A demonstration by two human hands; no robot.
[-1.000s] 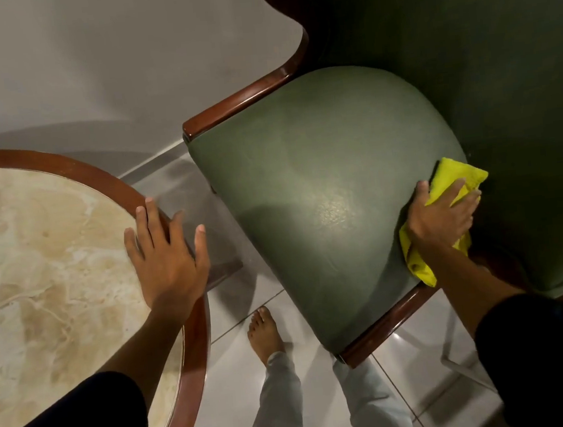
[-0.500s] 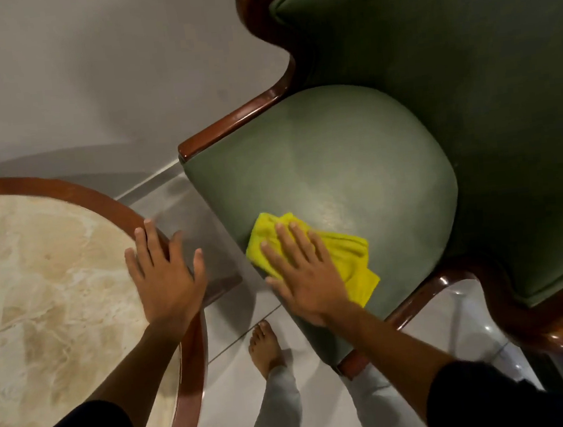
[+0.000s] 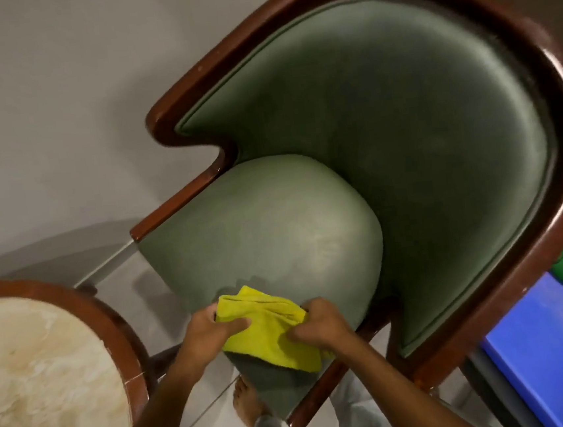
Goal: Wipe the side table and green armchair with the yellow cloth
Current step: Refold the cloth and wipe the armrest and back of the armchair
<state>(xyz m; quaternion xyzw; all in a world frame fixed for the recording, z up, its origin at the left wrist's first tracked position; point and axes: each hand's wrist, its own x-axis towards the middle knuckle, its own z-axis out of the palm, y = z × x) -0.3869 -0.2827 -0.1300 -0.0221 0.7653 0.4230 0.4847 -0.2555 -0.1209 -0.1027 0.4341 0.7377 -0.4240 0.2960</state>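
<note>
Both hands now grip the yellow cloth (image 3: 271,331) at the front edge of the green armchair (image 3: 268,235) seat. One second ago the left hand (image 3: 204,334) lay flat on the side table (image 3: 41,374), left of the armchair; it has come across, fingers pinched on the cloth's left edge. Right hand (image 3: 321,323) is fisted on its right edge. Judgement: wiping has paused, likely to refold; the chair back looks still to do.

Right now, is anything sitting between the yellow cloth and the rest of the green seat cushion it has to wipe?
Nothing visible does. Both hands, left hand and right hand, hold the yellow cloth at the front edge of the seat cushion, whose surface shows nothing lying on it.
</note>
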